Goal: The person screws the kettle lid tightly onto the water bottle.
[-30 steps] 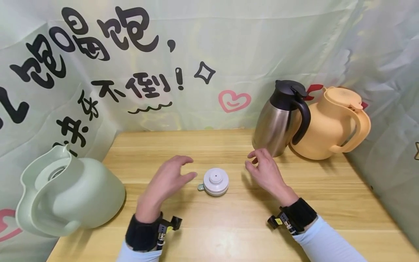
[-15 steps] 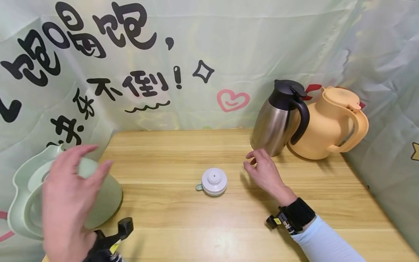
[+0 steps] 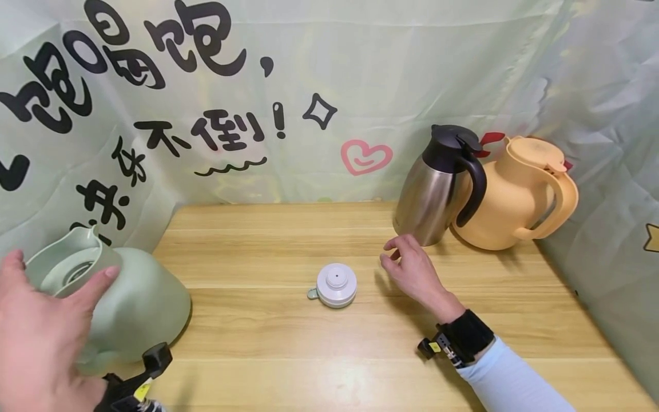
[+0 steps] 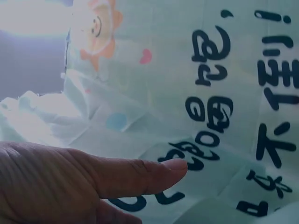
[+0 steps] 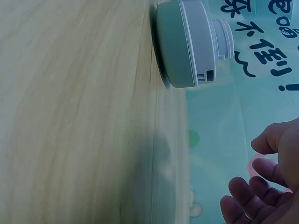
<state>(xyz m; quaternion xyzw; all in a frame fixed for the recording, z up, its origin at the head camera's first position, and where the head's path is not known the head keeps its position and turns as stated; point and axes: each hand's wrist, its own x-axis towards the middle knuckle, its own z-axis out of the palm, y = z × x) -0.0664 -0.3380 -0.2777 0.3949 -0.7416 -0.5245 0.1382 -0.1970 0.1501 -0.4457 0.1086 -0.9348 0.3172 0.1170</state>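
Observation:
At the left of the head view stands a pale green thermos jug [image 3: 141,303], its lid off and its neck uncovered. My left hand [image 3: 46,332] is over the jug's handle side, with the thumb straight by the neck; whether it touches cannot be told. The handle is largely hidden behind this hand. In the left wrist view the thumb [image 4: 140,175] is stretched out. Mid-table lies the jug's lid [image 3: 337,286], upside down, with its small green tab to the left. Right of it hovers my right hand [image 3: 417,277], fingers loosely bent and holding nothing.
A steel thermos jug [image 3: 424,197] with black top and handle stands at the back right. Next to it is an orange jug [image 3: 515,200]. A printed cloth [image 3: 309,57] walls the wooden table [image 3: 268,240] at the back and sides.
My left hand has swung left from beside the lid to the green jug. The right hand has stayed almost in place. The view has shifted slightly.

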